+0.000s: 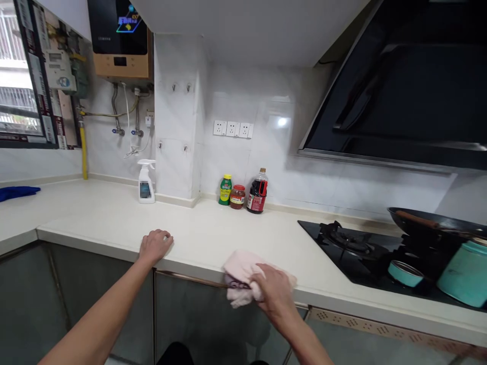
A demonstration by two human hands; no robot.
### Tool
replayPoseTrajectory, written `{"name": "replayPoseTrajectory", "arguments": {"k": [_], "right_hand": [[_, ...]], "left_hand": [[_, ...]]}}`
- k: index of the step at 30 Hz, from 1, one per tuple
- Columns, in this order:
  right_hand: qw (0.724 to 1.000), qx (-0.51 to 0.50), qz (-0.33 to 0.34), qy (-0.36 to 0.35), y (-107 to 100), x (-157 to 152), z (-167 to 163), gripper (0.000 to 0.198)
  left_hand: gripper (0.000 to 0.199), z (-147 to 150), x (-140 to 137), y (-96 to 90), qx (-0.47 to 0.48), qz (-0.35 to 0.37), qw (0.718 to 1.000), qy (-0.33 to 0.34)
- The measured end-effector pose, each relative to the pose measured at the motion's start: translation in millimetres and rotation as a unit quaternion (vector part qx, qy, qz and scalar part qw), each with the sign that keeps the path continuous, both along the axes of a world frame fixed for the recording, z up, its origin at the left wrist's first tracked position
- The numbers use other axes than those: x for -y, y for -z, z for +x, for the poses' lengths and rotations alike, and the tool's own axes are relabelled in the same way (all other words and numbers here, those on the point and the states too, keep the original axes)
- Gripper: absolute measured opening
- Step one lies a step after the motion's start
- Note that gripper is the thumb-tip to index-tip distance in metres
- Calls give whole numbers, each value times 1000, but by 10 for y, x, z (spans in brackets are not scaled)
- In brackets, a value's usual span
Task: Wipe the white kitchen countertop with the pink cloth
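Note:
My right hand (274, 290) is closed on a pale pink cloth (243, 264) at the counter's front edge. Part of the cloth lies flat on the white countertop (201, 230), and a bunched end with a purplish patch hangs over the edge. To the left, my left hand (155, 244) rests on the countertop near the front edge, its fingers curled in and nothing visible in them. Behind the hands, against the wall, stand a green bottle with a yellow cap (225, 190), a red-lidded jar (238, 197) and a dark sauce bottle (257, 191).
A white spray bottle (146, 182) stands by the wall pillar. At right is a black gas stove (342, 253) with a wok (449, 223), a teal pot (466, 274) and a small teal bowl (405, 274). The range hood (411, 91) slants above. A blue cloth (18, 192) lies far left.

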State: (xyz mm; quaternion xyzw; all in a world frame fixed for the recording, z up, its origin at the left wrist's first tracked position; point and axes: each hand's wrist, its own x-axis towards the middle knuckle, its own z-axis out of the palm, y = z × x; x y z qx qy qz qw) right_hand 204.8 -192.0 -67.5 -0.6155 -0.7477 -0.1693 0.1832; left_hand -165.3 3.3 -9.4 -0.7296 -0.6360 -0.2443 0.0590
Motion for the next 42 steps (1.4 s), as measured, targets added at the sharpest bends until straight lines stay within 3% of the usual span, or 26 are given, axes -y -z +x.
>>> {"name": "replayPoseTrajectory", "arguments": {"k": [9,12,15,19,22,25,29,32,34,37,42], "right_hand": [[969,145,18,198,361,614,1789,75],[952,153,25,263,447,767,2105,69],[938,158,36,305,454,842,2166,58],[952,182,4,245,249,714,1693,55],[971,165,-10,172,14,443,925,63],[990,107,-7,93,-168,72,5,51],[995,89,11,36,-255,-437,-1087,40],[996,80,29,-2,-249,-703,-1621,35],[996,72,44,-19,-232,-787,-1782,35],[995,60,66,-35,-187,-761,-1710,35],[995,38,92,-26,-64,-418,-948,34]], "left_hand": [[37,12,-8,41,10,0,1000,4],[36,15,-15,48,11,-2,1000,4],[36,40,-22,46,18,-7,1000,0],[37,78,-38,35,30,-17,999,-11],[37,85,-42,31,37,-21,999,-17],[36,77,-32,33,39,-18,999,-20],[37,57,-8,33,28,-9,999,-14],[38,31,5,18,19,-2,1000,-10],[39,10,4,-1,15,-1,1000,-5],[40,-22,-17,-27,11,-3,1000,1],[44,-54,-78,-28,13,-11,1000,5]]}}
